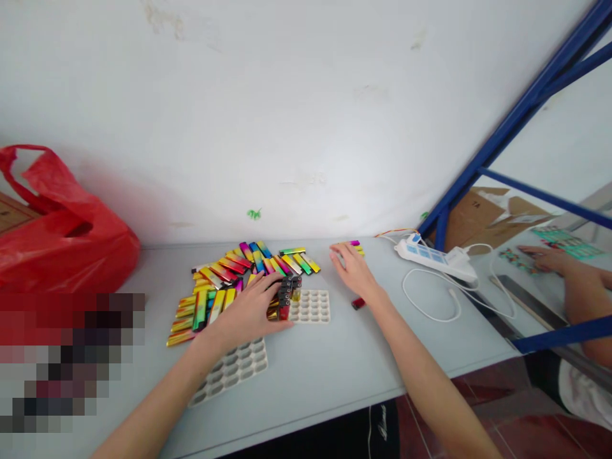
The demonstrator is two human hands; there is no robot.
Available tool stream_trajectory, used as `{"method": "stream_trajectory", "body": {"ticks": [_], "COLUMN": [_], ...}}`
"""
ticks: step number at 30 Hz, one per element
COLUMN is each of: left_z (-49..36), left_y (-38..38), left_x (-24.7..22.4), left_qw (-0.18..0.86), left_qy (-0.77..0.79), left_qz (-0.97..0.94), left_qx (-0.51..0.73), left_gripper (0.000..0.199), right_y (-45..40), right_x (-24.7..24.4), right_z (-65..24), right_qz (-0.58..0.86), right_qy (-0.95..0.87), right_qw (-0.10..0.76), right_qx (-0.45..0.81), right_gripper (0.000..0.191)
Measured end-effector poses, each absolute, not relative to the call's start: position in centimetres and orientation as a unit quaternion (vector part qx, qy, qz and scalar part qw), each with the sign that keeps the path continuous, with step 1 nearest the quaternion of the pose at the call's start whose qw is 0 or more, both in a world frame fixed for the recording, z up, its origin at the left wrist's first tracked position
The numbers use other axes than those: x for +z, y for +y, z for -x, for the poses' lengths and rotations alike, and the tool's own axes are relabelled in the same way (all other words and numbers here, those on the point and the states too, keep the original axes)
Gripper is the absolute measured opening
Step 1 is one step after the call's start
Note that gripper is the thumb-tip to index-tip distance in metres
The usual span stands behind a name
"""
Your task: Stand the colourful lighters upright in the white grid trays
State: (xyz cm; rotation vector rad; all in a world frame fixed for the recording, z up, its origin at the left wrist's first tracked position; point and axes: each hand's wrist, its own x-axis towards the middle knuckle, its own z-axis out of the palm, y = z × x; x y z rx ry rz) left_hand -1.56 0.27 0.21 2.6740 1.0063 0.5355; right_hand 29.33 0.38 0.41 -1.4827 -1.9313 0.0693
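Pale wall (pixel 306 121) and grey tabletop (pixel 329 373) form the setting of the head view. Slim, shiny multicoloured cases (pixel 232 264) lie heaped near the wall, left of centre, and extend behind the left hand (pixel 255 307). The fingers of this hand are curled around a cluster of black-ended cases (pixel 287 290), held at the left edge of a small white cavity tray (pixel 316 307); a larger cavity tray (pixel 245 363) lies partly beneath the forearm. The right hand (pixel 352 268) reaches over magenta-and-yellow cases (pixel 355 243); its fingers are bent, and whether they grip cannot be told. One dark red case (pixel 357 303) lies beside the right wrist. Farther right is a white power strip (pixel 433 260); beyond the blue frame (pixel 507 121), another person's hand (pixel 547 258) is visible. A red bag (pixel 71 233) stands at far left.
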Motion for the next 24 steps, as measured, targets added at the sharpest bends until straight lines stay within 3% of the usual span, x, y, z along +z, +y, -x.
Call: {"method": "stream_trajectory", "body": {"ticks": [4,7,16,24], "left_z": [1.6,1.6,1.4,1.4], "left_y": [0.3,0.4,-0.1,-0.4], "left_x": [0.0,-0.2,0.6,1.0], "left_qw": [0.115,0.114,0.107,0.110], "left_qy": [0.343,0.341,0.356,0.357], "left_qz": [-0.913,-0.914,-0.914,-0.916], "left_qx": [0.186,0.187,0.160,0.145], "left_gripper": [0.080,0.080,0.077,0.082], "right_y": [2.8,2.9,-0.9,-2.0], "right_x": [-1.6,-2.9,-0.6,1.0], "right_z": [-33.2,-34.1,-31.7,-30.0], "right_qz": [0.660,0.670,0.607,0.576], "right_qy": [-0.709,-0.712,-0.772,-0.798], "right_qw": [0.248,0.205,0.177,0.156], "right_qx": [0.009,0.036,0.066,0.090], "right_gripper": [0.052,0.052,0.037,0.013]}}
